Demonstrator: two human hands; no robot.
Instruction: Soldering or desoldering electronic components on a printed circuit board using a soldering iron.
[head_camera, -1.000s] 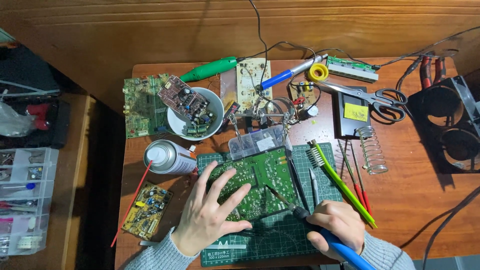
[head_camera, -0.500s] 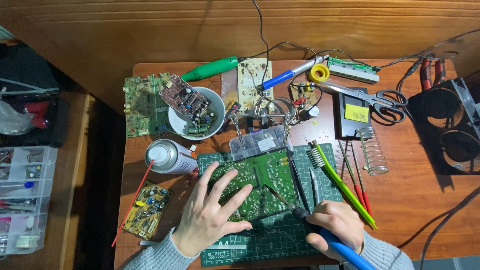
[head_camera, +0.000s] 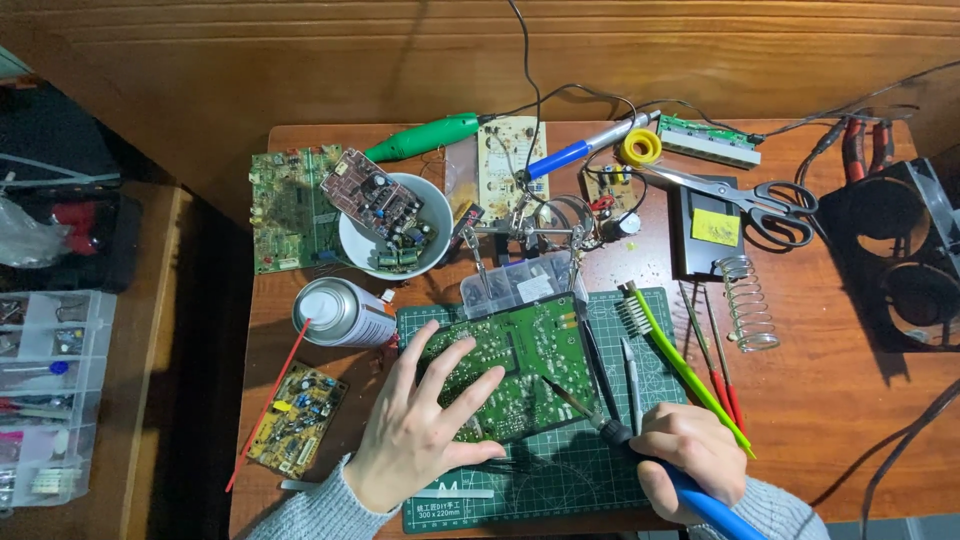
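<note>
A green circuit board (head_camera: 520, 360) lies solder side up on a dark green cutting mat (head_camera: 560, 480). My left hand (head_camera: 420, 430) rests flat on the board's left part with fingers spread, pinning it down. My right hand (head_camera: 685, 455) grips a blue-handled soldering iron (head_camera: 600, 425) like a pen. Its tip touches the board near the lower right area. The iron's handle runs off the bottom edge of the view.
Around the mat: spray can (head_camera: 340, 312), white bowl (head_camera: 392, 225) holding small boards, small yellow board (head_camera: 297, 420), clear parts box (head_camera: 515, 285), green brush (head_camera: 680, 360), coiled iron stand (head_camera: 745, 300), scissors (head_camera: 750, 200), solder roll (head_camera: 640, 147). A plastic organiser (head_camera: 50, 390) sits left.
The iron's tip has shifted a little along the board's lower right part. My left hand stays pressed on the board.
</note>
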